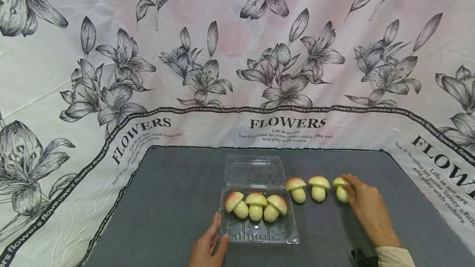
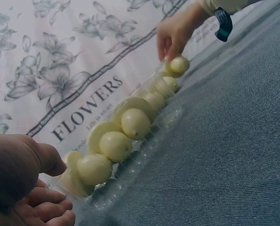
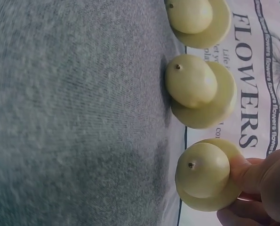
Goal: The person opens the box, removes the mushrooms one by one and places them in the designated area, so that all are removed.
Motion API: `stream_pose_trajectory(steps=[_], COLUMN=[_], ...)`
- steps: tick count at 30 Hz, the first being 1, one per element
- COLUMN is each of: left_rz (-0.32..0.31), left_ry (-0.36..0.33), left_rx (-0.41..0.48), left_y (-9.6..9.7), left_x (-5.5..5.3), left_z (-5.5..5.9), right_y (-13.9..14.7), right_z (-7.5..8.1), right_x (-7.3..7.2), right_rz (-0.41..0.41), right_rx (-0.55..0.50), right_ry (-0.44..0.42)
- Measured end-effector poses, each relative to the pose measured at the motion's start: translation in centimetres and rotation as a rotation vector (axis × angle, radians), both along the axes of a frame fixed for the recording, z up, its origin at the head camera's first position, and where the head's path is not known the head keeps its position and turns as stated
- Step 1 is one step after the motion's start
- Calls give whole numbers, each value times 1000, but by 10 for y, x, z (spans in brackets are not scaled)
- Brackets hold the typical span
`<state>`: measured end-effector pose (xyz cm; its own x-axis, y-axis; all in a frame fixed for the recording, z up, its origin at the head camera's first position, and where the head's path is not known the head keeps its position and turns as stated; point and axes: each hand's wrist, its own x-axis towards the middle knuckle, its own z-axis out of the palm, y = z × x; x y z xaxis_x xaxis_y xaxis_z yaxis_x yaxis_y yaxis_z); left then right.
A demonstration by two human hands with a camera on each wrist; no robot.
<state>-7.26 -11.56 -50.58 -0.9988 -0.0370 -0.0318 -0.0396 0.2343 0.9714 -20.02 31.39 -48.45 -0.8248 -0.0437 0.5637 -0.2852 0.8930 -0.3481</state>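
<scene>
white backdrop cloth (image 1: 233,44), black lily print (image 1: 287,92), "flowers" lettering (image 1: 288,123); grey tabletop (image 1: 167,201) in front.

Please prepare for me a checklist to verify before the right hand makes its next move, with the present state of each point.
1. Right hand pinches the rightmost mushroom-shaped piece: ok.
2. Lid of the clear container open: ok.
3. Bare space in the container's near part: ok, in front of the three pieces inside.
4. Left hand at the container's left side: ok.
5. Left hand's hold firm: cannot tell.
6. Held piece over the container: not ok, beyond the two loose pieces.
</scene>
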Motion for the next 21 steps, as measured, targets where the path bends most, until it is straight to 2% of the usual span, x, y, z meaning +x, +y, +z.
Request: stream_pose_trajectory(steps=[8,21], left_rz=[1,6], left_ry=[-12,-10], left_rx=[3,-5], left_y=[0,1], left_x=[-1,-1], left_z=[-1,-1], right_y=[-1,2], right_z=[-5,-9], right_x=[0,2], right_rz=[4,26], right_rx=[5,26], right_ry=[-48,-22])
